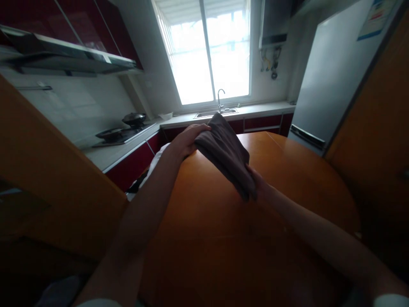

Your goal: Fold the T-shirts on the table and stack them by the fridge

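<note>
My left hand [188, 140] grips the upper left edge of a folded cloth [223, 149], and my right hand [257, 181] is closed on its lower right side; the cloth slants between them over the brown table [297, 170], and I cannot tell whether its lowest corner touches the wood; it is dark grey-brown, layered, soft, with creases across its face and a thick fold along the near edge.

The tabletop spreads widest past my right hand, out to a rounded edge, and runs back toward me beneath both forearms; its far edge lies just beyond the cloth.

By the left edge sits a white bundle [158, 157], partly behind my left forearm; a wooden panel [64, 157] closes off that side, while the fridge [335, 72] stands past the table's curve on the right.

Farther out, the pale counter [182, 121] carries a white bowl [166, 116] and the sink [231, 111] under the bright window [226, 55]; two dark pans [134, 119] stand on the stove at left, below the range hood [76, 57].
</note>
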The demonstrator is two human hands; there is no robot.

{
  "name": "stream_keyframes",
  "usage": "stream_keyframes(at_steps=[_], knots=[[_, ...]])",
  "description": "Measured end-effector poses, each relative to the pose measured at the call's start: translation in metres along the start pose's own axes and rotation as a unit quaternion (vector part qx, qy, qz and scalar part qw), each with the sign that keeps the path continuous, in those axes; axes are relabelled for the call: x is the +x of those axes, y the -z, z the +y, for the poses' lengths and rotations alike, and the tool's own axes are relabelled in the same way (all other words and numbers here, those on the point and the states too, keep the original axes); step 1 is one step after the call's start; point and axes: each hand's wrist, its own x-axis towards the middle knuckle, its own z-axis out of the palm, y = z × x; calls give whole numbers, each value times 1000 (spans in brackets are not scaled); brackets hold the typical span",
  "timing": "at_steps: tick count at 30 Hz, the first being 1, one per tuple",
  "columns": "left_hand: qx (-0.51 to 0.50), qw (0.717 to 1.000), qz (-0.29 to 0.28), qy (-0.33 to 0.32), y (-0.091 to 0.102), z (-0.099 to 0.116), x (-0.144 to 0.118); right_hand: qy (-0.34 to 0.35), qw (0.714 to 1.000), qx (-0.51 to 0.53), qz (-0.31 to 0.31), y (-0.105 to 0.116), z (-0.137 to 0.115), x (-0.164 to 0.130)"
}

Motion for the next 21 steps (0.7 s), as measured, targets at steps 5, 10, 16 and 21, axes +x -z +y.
stream_keyframes(at_steps=[5,10,16,21], knots=[[-28,998,-44,42,1,-57,17,101,981,-54,158,43,-35,-22],[-121,989,-49,74,-21,-150,24,159,932,-165,281,92,-86,-40],[-150,981,-40,120,-61,-219,45,105,899,-284,316,126,-134,-29],[-88,980,-27,179,-66,-235,62,68,890,-315,322,143,-127,-8]])
